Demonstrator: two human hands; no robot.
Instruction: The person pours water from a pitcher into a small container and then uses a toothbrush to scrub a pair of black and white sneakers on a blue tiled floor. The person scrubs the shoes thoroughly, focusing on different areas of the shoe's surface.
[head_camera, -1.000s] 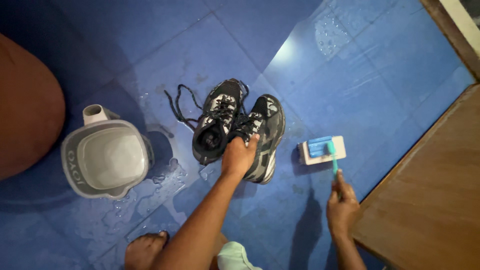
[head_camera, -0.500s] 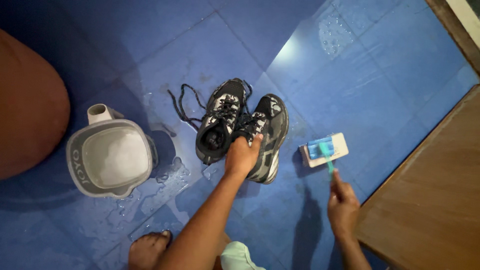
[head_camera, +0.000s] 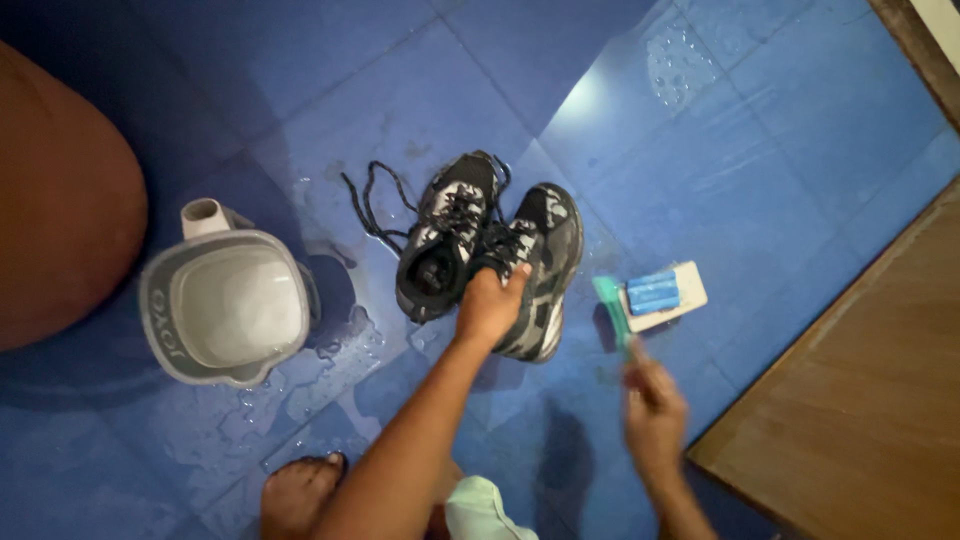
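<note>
A large rounded brown shape (head_camera: 60, 200), too close and dim to identify, fills the left edge of the view above a wet blue tiled floor (head_camera: 700, 130). Just beside it stands a grey plastic jug (head_camera: 232, 305) with a short spout, holding water and ringed by puddles and droplets on the tiles. A bare foot (head_camera: 297, 492) rests on the floor near the bottom edge, next to a fold of pale green cloth (head_camera: 480, 512).

At centre, a pair of black-and-grey patterned lace-up sneakers (head_camera: 485, 250) lies side by side, touching, their loose black laces (head_camera: 372, 205) trailing onto the floor toward the jug. The person's left hand (head_camera: 490, 305) is closed over the heel end of the right-hand sneaker, fingers curled around its collar and thumb pressed on the upper.

To the right, the right hand (head_camera: 655, 410), blurred, is wrapped around the handle of a turquoise plastic toothbrush (head_camera: 612, 305), whose head points up and away, just beside the sneakers. Next to the brush head, a blue bar of soap (head_camera: 653, 291) sits on a pale rectangular dish (head_camera: 692, 295) on the tiles. A brown wooden panel (head_camera: 860, 400) occupies the lower right corner, and a strip of dark wooden frame (head_camera: 920, 50) crosses the upper right.
</note>
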